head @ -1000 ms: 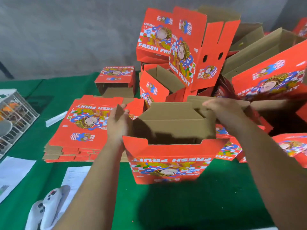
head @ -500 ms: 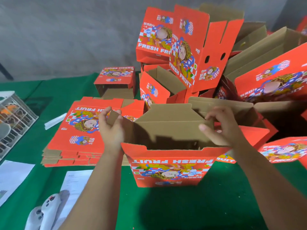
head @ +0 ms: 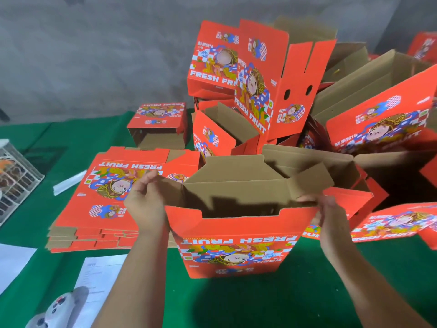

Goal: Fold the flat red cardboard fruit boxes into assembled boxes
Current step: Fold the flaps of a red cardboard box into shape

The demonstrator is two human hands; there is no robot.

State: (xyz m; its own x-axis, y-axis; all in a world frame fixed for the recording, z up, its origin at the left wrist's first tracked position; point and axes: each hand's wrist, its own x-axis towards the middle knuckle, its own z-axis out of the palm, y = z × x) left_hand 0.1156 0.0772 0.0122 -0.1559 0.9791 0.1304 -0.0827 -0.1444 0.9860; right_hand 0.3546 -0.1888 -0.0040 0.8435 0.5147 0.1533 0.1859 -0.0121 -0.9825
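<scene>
From my end, the back of the scene is just a plain grey wall (head: 94, 67), rough and a bit mottled, looks like bare concrete. Everything sits on a table covered in green cloth (head: 307, 299), kind of felt-like, and the cloth runs right up to the wall. Light is flat and even, with soft shadows falling on the cloth toward me. At the left edge there's a white wire basket (head: 16, 176), a couple of white paper sheets (head: 14, 263) lying flat, and a pale game controller (head: 59, 308) at the bottom.
</scene>
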